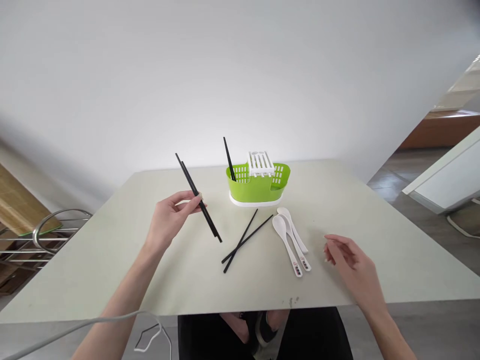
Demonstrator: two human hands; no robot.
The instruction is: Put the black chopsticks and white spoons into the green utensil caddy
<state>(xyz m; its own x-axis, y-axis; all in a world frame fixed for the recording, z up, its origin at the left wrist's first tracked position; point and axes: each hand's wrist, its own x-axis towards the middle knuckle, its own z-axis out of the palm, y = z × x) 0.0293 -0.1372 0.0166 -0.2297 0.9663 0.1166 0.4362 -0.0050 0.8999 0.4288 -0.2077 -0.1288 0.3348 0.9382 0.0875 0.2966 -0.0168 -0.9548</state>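
Note:
My left hand (176,212) is closed on a pair of black chopsticks (207,216), held slanted above the table left of the basket. My right hand (352,265) hovers near the table's right side, fingers loosely curled and holding nothing. To its left lie several white spoons (287,240), overlapping, some with printed handle ends. Two more black chopsticks (245,241) cross each other on the table between the hands. Behind them stands a green basket (249,191) on a white base, with black chopsticks (228,159) leaning upright in its left part.
A white slotted rack (261,163) sits across the basket's middle. The pale table (180,290) ends against a white wall. A grey cable (93,320) runs past the front left edge. Metal racks (56,235) stand at the left, a white panel (446,172) at the right.

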